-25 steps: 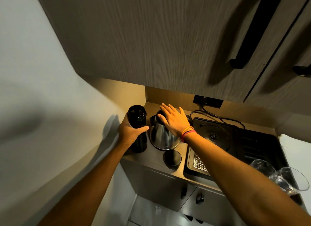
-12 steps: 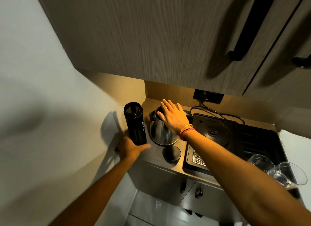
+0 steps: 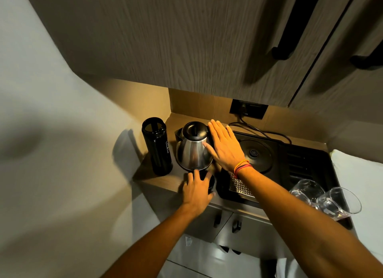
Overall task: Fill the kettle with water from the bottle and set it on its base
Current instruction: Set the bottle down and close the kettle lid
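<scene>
A steel kettle [image 3: 193, 151] with a shut black lid stands on the wooden counter [image 3: 161, 179]. The tall black bottle [image 3: 157, 147] stands uncapped just left of it, held by nobody. My right hand [image 3: 224, 146] lies flat and spread against the kettle's right side, over its handle. My left hand [image 3: 198, 187] rests on the round black bottle cap [image 3: 211, 183] at the counter's front edge, fingers curled around it. The round kettle base [image 3: 256, 154] sits empty in the black tray [image 3: 306, 163] to the right.
A power cord [image 3: 259, 130] runs from the wall socket [image 3: 248, 108] to the base. Two clear glasses [image 3: 325, 199] lie at the tray's right end. A metal drain grid [image 3: 240, 186] sits at the tray's front. Cupboard doors hang low overhead; a wall closes the left side.
My left hand let go of the bottle and moved right onto the cap. My right hand slid off the kettle lid to its right side.
</scene>
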The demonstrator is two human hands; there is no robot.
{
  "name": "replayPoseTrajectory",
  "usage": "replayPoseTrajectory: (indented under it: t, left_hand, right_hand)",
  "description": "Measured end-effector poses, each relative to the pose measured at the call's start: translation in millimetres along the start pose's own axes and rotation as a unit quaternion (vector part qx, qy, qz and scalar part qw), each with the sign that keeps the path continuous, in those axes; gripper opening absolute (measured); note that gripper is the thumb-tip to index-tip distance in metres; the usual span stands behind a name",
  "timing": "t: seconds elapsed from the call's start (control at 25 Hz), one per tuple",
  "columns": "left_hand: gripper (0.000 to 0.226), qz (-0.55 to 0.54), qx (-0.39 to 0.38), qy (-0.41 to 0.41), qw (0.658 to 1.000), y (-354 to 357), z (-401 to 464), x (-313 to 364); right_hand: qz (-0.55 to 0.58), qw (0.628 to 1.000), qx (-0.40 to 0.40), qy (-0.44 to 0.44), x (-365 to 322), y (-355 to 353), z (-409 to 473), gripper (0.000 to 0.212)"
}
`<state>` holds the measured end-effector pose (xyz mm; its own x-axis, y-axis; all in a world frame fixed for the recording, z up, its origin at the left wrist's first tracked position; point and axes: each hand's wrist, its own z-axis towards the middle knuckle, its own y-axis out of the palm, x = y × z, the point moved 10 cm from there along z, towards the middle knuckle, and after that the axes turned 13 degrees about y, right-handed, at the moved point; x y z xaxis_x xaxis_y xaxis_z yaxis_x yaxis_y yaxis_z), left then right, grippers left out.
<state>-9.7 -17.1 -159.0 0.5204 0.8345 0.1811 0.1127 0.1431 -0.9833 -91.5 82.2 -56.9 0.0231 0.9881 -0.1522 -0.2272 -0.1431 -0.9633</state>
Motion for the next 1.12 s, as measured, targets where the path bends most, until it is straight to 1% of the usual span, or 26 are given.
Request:
replayPoseTrajectory:
  t: [0.08, 0.12, 0.2, 0.28, 0.36, 0.44, 0.48, 0.52, 0.56, 0.64, 0.72, 0.76, 0.88, 1.0, 1.08, 1.12]
  left_hand:
    - [0.069, -0.002, -0.036, 0.005, 0.999, 6.8, 8.2, 2.9]
    - [0.066, -0.004, -0.038, 0.013, 0.999, 5.7, 8.8, 4.1]
    - [0.061, -0.009, 0.001, 0.037, 0.999, -14.8, 6.0, 4.7]
    - [0.064, -0.007, 0.077, 0.078, 0.994, -58.6, 6.1, 4.3]
    - [0.068, 0.013, 0.192, 0.114, 0.975, -124.3, 3.5, 0.3]
    - [0.067, 0.061, 0.307, 0.098, 0.945, -194.5, -3.4, -16.9]
    - [0.067, 0.091, 0.344, 0.076, 0.931, -223.5, -7.0, -30.2]
    - [0.066, 0.117, 0.36, 0.049, 0.924, -245.3, -9.6, -46.0]
    - [0.066, 0.137, 0.352, 0.02, 0.926, -259.4, -10.8, -63.5]
    - [0.067, 0.15, 0.282, -0.036, 0.947, -265.4, -8.5, -97.2]
    - [0.069, 0.149, 0.206, -0.06, 0.965, -255.0, -4.9, -117.9]
    - [0.069, 0.147, 0.185, -0.06, 0.97, -250.7, -2.8, -121.8]
    - [0.069, 0.132, 0.16, -0.049, 0.977, -247.2, 5.2, -122.3]
    - [0.071, 0.105, 0.122, -0.072, 0.984, -241.1, 5.0, -126.5]
    - [0.083, 0.133, 0.113, -0.081, 0.981, -244.4, 1.5, -123.7]
    - [0.09, 0.166, 0.14, -0.054, 0.975, -250.6, -0.1, -112.1]
  right_hand:
    - [-0.007, 1.0, 0.0, -0.008, 1.6, -0.7, -1.0, 0.073]
    - [-0.006, 1.0, -0.001, -0.009, 1.5, -1.6, -0.7, 0.073]
    - [-0.005, 1.0, -0.003, -0.012, 1.4, -2.6, 0.5, 0.073]
    - [-0.005, 1.0, -0.001, -0.018, 1.9, -4.9, 3.3, 0.072]
    - [-0.001, 1.0, 0.0, -0.027, -2.6, -8.7, 8.1, 0.074]
    - [0.002, 0.999, 0.005, -0.036, -12.7, -11.7, 14.6, 0.076]
    - [0.005, 0.999, 0.006, -0.04, -18.9, -12.6, 17.7, 0.076]
    - [0.009, 0.999, 0.004, -0.042, -25.2, -12.8, 20.7, 0.076]
    - [0.013, 0.999, 0.002, -0.043, -31.8, -12.6, 23.3, 0.076]
    - [0.019, 0.999, 0.003, -0.049, -44.2, -12.3, 26.8, 0.076]
    - [0.019, 0.998, 0.001, -0.059, -55.7, -11.5, 29.5, 0.076]
    - [0.019, 0.998, -0.002, -0.063, -60.0, -10.2, 31.0, 0.077]
    - [0.019, 0.998, -0.016, -0.065, -66.5, -4.6, 35.8, 0.079]
    - [0.021, 0.998, -0.02, -0.059, -62.7, -1.8, 36.8, 0.081]
    - [0.03, 0.998, -0.016, -0.05, -49.8, -2.7, 34.6, 0.082]
    - [0.041, 0.998, -0.015, -0.045, -40.3, -4.0, 33.5, 0.082]
